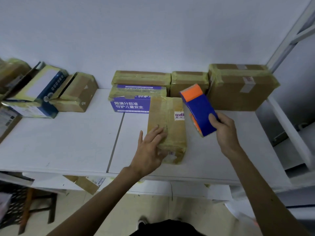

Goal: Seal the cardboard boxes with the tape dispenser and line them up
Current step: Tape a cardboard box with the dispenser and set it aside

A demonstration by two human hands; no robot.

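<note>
Brown cardboard under bands of yellowish tape: the brown box (163,109) lies lengthwise on the white table (68,142). The left hand (150,150) rests flat on the near-left part of its top, fingers straight and spread, pressing down rather than gripping. Just right of the brown box and lifted above it, the right hand (225,132) is clenched round the blue body of the tape dispenser (198,108), with the orange end tilted away from the person. Whether a loose tape end hangs ready cannot be told.

Right behind the brown box stands a purple-printed box (134,104), and behind and to the right a large taped box (238,92). Well to its left sit open boxes (51,92) with their flaps up.

The step in hand looks like laying a strip along the brown box's middle seam. To do it well, start the tape over one end edge so it wraps the corner. Run the dispenser straight down the seam with steady downward pressure, carry it over the other edge, then tear with a sharp twist. The left fingertips lie about on that seam, so they should shift to the left side first. The taped surface looks slick, so the box may slide unless it is pinned firmly.
</note>
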